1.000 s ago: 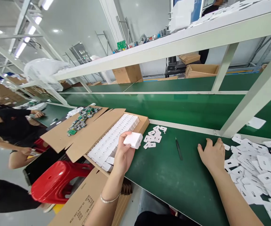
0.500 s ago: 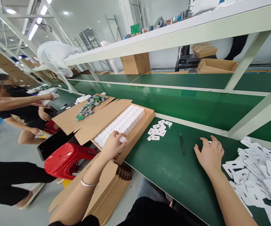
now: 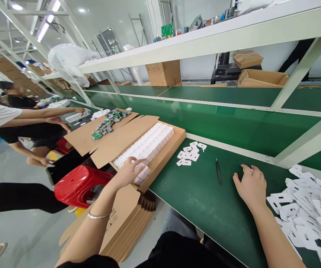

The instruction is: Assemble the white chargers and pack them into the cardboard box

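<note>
My left hand point(image 3: 127, 172) is over the near end of an open cardboard box point(image 3: 164, 158), its fingers apart above white blocks point(image 3: 151, 143) lined up in rows. White blocks also sit in the box just beside the fingertips. My right hand point(image 3: 251, 186) rests on the green table point(image 3: 193, 201), fingers spread, with a small white piece point(image 3: 251, 171) partly visible under them. Black tweezers point(image 3: 218, 172) lie to its left. Farther left is a small group of flat white plates point(image 3: 189, 153). A large pile of similar plates point(image 3: 307, 208) lies right of my right hand.
Green circuit parts point(image 3: 110, 123) lie on the box's cardboard flap. A red stool point(image 3: 75, 186) and stacked flat cartons point(image 3: 124, 223) stand below at the left. A shelf beam point(image 3: 205, 46) crosses above. Other people's arms point(image 3: 48, 113) reach in at the far left.
My left hand has let go of a white block, which now sits in the box, and its fingers have opened. The view has shifted slightly. My right hand stays in about the same place.
</note>
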The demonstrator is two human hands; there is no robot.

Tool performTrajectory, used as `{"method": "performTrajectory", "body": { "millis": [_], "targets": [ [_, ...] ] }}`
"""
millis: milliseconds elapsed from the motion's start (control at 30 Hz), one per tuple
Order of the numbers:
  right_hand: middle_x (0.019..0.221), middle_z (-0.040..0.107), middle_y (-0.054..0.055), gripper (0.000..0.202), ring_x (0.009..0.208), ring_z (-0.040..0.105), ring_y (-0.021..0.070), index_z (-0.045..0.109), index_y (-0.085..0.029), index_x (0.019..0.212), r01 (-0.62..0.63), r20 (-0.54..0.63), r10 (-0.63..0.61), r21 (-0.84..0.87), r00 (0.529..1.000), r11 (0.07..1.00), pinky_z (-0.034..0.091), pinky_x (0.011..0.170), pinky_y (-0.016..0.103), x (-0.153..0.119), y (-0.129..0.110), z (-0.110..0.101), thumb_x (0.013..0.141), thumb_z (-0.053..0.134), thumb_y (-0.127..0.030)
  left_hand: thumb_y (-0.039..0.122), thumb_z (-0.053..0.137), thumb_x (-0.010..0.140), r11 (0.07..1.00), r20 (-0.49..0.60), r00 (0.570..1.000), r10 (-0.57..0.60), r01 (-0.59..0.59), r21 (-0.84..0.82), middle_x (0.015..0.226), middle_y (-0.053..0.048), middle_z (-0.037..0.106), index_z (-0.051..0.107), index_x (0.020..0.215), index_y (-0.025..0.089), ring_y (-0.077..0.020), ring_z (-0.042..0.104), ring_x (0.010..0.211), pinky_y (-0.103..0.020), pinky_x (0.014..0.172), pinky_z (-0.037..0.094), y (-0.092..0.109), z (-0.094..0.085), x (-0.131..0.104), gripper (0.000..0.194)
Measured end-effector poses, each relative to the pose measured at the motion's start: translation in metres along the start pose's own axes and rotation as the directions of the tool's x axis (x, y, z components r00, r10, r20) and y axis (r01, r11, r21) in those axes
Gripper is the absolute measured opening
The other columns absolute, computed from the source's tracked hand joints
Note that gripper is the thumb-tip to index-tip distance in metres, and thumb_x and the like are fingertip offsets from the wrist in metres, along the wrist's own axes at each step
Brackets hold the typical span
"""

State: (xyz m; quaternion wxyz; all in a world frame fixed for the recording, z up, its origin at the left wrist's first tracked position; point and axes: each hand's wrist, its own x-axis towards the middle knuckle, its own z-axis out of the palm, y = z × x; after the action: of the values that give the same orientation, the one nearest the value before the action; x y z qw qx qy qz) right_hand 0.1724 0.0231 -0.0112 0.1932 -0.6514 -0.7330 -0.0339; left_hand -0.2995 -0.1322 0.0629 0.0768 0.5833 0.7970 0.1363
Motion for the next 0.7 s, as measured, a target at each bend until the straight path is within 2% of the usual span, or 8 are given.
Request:
{"method": "performTrajectory", "body": {
  "millis": [100, 167, 200, 267, 333, 433, 600, 700],
  "targets": [
    [0.139, 0.051, 0.028, 0.051, 0.133, 0.047, 0.0432, 0.065, -0.009, 0.134, 0.012, 0.015, -0.012, 0.002, 1.000, 1.000, 0.047, 0.101, 0.058, 0.000, -0.001, -0.001, 0.101, 0.039, -0.038, 0.048, 0.036, 0.104, 0.997, -0.165, 0.986, -0.038, 0.027, -0.071, 0.117, -0.012, 0.062, 0.065, 0.138, 0.021, -0.0297, 0.064, 0.112, -0.050, 0.106, 0.050, -0.005, -0.015, 0.000, 0.052],
    [0.141, 0.050, 0.028, 0.051, 0.134, 0.046, 0.0438, 0.065, -0.010, 0.135, 0.009, 0.024, -0.009, 0.005, 1.000, 1.000, 0.046, 0.102, 0.060, 0.000, -0.002, -0.001, 0.100, 0.040, -0.038, 0.042, 0.038, 0.103, 0.998, -0.208, 0.977, 0.054, -0.059, -0.019, 0.124, -0.013, 0.065, 0.067, 0.132, 0.022, -0.0307, 0.061, 0.120, -0.050, 0.109, 0.047, -0.001, -0.017, -0.001, 0.045],
    [0.142, 0.050, 0.028, 0.052, 0.134, 0.046, 0.0440, 0.065, -0.010, 0.135, 0.007, 0.028, -0.007, 0.008, 1.000, 1.000, 0.046, 0.102, 0.060, 0.000, -0.002, -0.001, 0.100, 0.040, -0.038, 0.039, 0.042, 0.102, 0.991, -0.182, 0.974, 0.135, -0.133, 0.023, 0.129, -0.013, 0.066, 0.068, 0.129, 0.023, -0.0314, 0.059, 0.125, -0.050, 0.111, 0.045, 0.003, -0.016, -0.001, 0.041],
    [0.141, 0.050, 0.028, 0.054, 0.135, 0.046, 0.0441, 0.065, -0.010, 0.136, 0.004, 0.032, -0.005, 0.011, 0.999, 1.000, 0.046, 0.102, 0.061, 0.001, -0.002, -0.001, 0.100, 0.038, -0.040, 0.036, 0.050, 0.099, 0.951, -0.040, 0.954, 0.298, -0.293, 0.095, 0.135, -0.011, 0.067, 0.068, 0.127, 0.026, -0.0323, 0.056, 0.132, -0.052, 0.113, 0.041, 0.011, -0.009, 0.000, 0.035],
    [0.140, 0.051, 0.028, 0.056, 0.135, 0.046, 0.0439, 0.064, -0.010, 0.137, 0.003, 0.034, -0.004, 0.008, 0.999, 1.000, 0.046, 0.102, 0.060, 0.001, -0.001, 0.000, 0.100, 0.036, -0.042, 0.028, 0.054, 0.096, 0.917, 0.123, 0.923, 0.365, -0.379, 0.124, 0.133, -0.009, 0.070, 0.069, 0.122, 0.027, -0.0310, 0.059, 0.130, -0.052, 0.113, 0.040, 0.017, 0.000, 0.002, 0.030],
    [0.140, 0.052, 0.028, 0.058, 0.135, 0.048, 0.0436, 0.064, -0.010, 0.137, -0.005, 0.032, 0.005, -0.004, 0.999, 1.000, 0.047, 0.102, 0.059, 0.001, 0.000, 0.001, 0.100, 0.035, -0.044, 0.018, 0.057, 0.092, 0.914, 0.230, 0.910, 0.344, -0.380, 0.140, 0.123, -0.006, 0.074, 0.070, 0.113, 0.027, -0.0279, 0.066, 0.120, -0.051, 0.112, 0.039, 0.020, 0.006, 0.006, 0.026],
    [0.138, 0.054, 0.027, 0.057, 0.132, 0.051, 0.0433, 0.067, -0.011, 0.137, -0.012, 0.031, 0.013, -0.029, 0.999, 1.000, 0.050, 0.098, 0.058, 0.002, 0.002, -0.001, 0.101, 0.037, -0.044, 0.015, 0.064, 0.085, 0.912, 0.274, 0.915, 0.297, -0.357, 0.202, 0.116, -0.003, 0.074, 0.069, 0.106, 0.028, -0.0285, 0.065, 0.118, -0.049, 0.108, 0.040, 0.017, 0.004, 0.014, 0.026],
    [0.137, 0.056, 0.025, 0.053, 0.126, 0.055, 0.0426, 0.069, -0.012, 0.136, -0.007, 0.029, 0.009, -0.057, 1.000, 0.998, 0.051, 0.094, 0.055, 0.001, 0.002, -0.005, 0.102, 0.037, -0.039, 0.013, 0.065, 0.082, 0.905, 0.288, 0.915, 0.284, -0.355, 0.236, 0.115, -0.005, 0.073, 0.068, 0.106, 0.027, -0.0296, 0.064, 0.117, -0.048, 0.104, 0.041, 0.020, 0.007, 0.016, 0.028]
  ]
}}
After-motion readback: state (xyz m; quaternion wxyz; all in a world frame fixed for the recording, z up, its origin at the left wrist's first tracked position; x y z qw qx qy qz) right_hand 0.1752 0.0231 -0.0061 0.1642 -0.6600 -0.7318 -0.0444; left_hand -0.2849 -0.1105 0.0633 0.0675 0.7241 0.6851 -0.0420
